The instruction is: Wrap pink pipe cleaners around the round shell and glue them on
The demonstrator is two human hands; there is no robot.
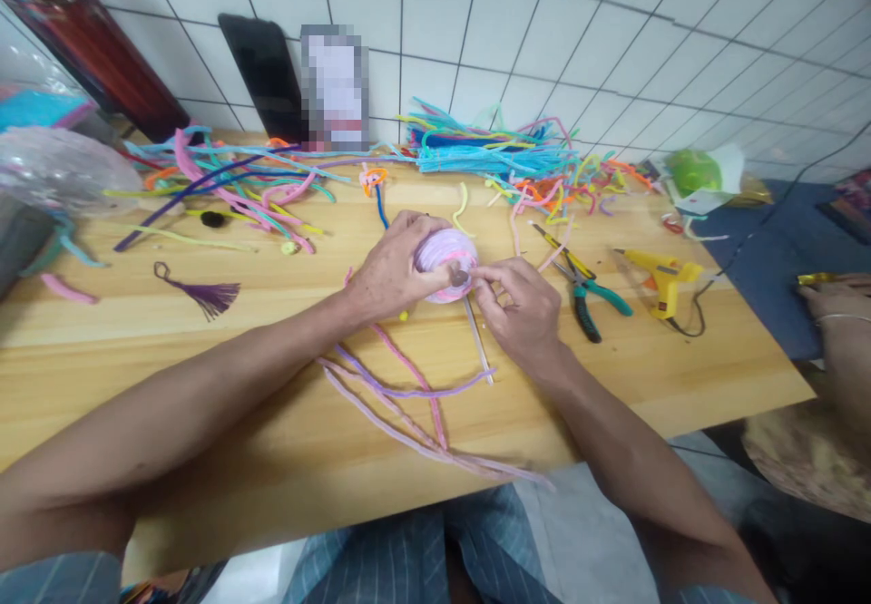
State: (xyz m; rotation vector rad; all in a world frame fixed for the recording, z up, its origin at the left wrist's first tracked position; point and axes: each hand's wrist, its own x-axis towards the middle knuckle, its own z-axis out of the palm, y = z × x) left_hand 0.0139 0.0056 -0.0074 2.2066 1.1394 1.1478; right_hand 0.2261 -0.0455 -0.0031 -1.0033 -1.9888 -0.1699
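A rounded lilac-and-pink bundle (445, 247), wound from what looks like pipe cleaners, is gripped by my left hand (391, 268), its thumb pressed across the front. My right hand (521, 306) pinches at the bundle's right edge, close to the left thumb; whatever sits between its fingertips is too small to make out. Below the bundle, a thin pale stick (480, 341) slants toward me. Loose pink pipe cleaners (415, 377) and a purple pipe cleaner (408, 393) lie on the wooden table (272, 459) in front of my hands.
Pliers (589, 300) and a yellow glue gun (663, 277) with its cord lie to the right. Blue pipe cleaners (483, 152) are heaped at the back. A dark tassel (200, 296) lies left; two phones lean on the tiles. Another person's hand (840, 300) shows far right.
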